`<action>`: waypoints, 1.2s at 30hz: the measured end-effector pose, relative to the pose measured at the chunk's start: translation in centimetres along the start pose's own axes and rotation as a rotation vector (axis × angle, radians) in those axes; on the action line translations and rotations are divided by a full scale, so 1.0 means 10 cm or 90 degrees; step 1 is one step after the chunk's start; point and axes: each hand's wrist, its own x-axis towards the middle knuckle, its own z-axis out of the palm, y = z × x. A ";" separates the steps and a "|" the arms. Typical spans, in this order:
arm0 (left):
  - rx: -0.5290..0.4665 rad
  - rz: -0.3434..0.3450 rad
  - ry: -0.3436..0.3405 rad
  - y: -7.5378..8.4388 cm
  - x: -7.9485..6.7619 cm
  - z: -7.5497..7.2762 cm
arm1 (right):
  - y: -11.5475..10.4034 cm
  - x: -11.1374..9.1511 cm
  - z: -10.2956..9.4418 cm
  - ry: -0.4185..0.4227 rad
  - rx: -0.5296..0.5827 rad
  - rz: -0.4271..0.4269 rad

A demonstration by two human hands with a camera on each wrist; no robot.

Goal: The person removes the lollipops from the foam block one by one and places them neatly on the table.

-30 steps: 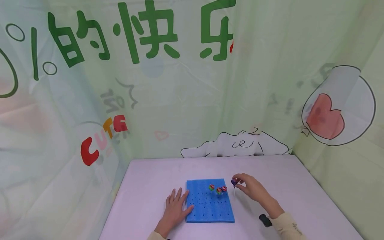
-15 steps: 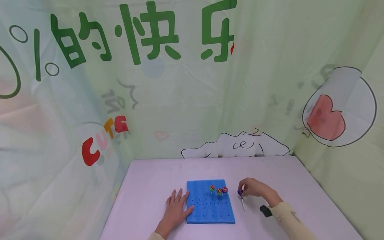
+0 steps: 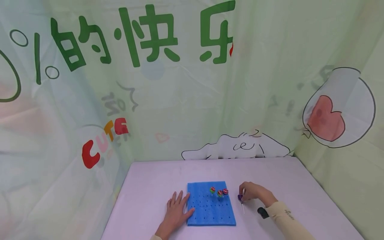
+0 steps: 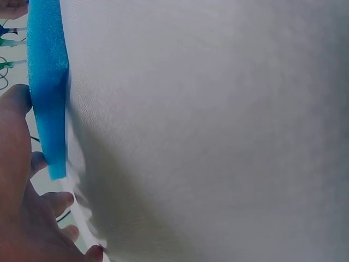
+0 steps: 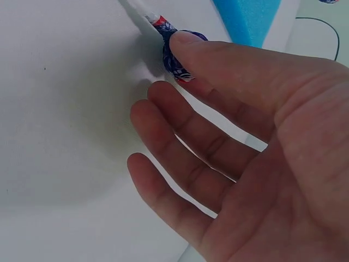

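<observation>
My right hand (image 3: 255, 192) pinches a purple-blue wrapped lollipop (image 3: 240, 197) by its candy head, right of the blue foam board (image 3: 207, 218). In the right wrist view, thumb and forefinger press the wrapped head (image 5: 168, 53), the other fingers are loosely bent, and the white stick (image 5: 143, 10) points away, low over the table. My left hand (image 3: 176, 211) lies with spread fingers along the board's left edge, thumb and forefinger touching it. Three lollipops stand upright in the board's upper right: a green-and-red one (image 3: 212, 190) and two reddish ones (image 3: 220, 193) close together.
Rows of small holes dot the board. A pale lilac table (image 3: 156, 180) lies under everything, with a printed curtain (image 3: 192, 100) behind and at both sides. A small black object (image 3: 263, 212) shows by the right wrist.
My right hand has carried the lollipop right and toward me, lowering it to the table; its stick has swung from upright to slanted. The left hand has stayed on the board.
</observation>
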 end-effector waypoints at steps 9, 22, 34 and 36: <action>-0.003 0.008 0.011 -0.03 0.01 0.05 | -0.06 -0.05 0.00 0.007 -0.005 -0.006; 0.010 0.017 0.008 -0.05 0.01 0.06 | -0.12 -0.11 -0.13 0.030 0.003 0.020; 0.009 0.015 0.001 -0.02 0.00 0.00 | -0.35 -0.14 -0.06 0.302 -0.012 -0.178; 0.006 0.013 0.000 -0.01 0.00 0.00 | -0.35 -0.13 0.02 0.342 -0.012 -0.205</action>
